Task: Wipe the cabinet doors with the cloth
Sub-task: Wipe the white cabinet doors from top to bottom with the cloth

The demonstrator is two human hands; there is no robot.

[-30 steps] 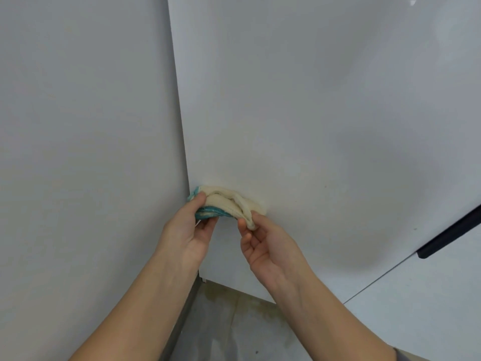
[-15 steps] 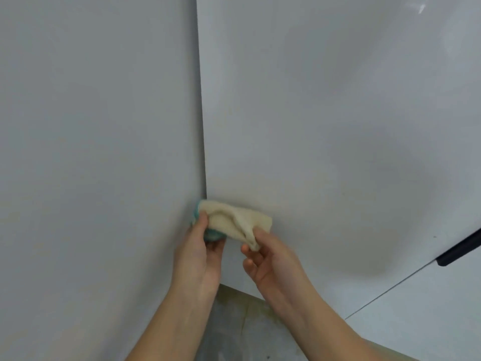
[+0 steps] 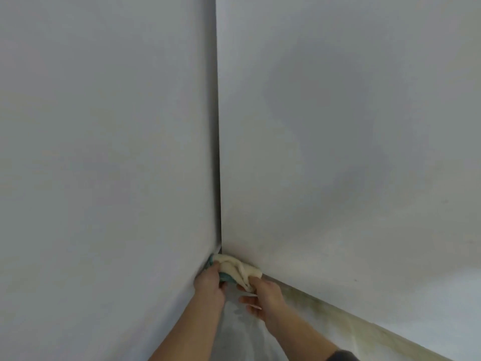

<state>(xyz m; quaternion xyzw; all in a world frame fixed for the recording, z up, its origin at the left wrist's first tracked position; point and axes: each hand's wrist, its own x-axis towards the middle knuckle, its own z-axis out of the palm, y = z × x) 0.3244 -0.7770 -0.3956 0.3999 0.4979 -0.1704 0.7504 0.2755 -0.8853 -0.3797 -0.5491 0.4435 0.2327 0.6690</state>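
**Cloth at the foot of the corner, both hands on it**

Cloth (image 3: 235,269) — cream, bunched, with a teal edge showing on its left and underside. It sits low in the frame, pressed into the inside corner where two white panels meet, at the bottom edge of the right-hand cabinet door (image 3: 338,152). The left panel (image 3: 104,152) stands at an angle to it; a dark vertical seam (image 3: 218,152) runs between them down to the cloth.

Left hand (image 3: 209,285) — back of the hand toward the camera, fingers curled over the left end of the cloth, close against the left panel. Its grip is closed round the fabric, thumb side up against the teal edge.

Right hand (image 3: 263,298) — palm partly turned leftward, thumb and forefinger pinching a loose fold at the cloth's lower right end; the remaining fingers hang slightly curled below, not on the fabric. A dark sleeve cuff (image 3: 341,356) shows at the bottom edge of the frame.

Both forearms come up from the bottom centre and converge on the cloth.

Below the right door, a beige strip (image 3: 364,324) runs diagonally toward the lower right, discoloured with greenish-brown staining near the corner. Floor (image 3: 242,334) between the arms is grey and shows pale streaks. Door surfaces are plain, with soft shadow patches on the right one. The image is slightly blurred overall.
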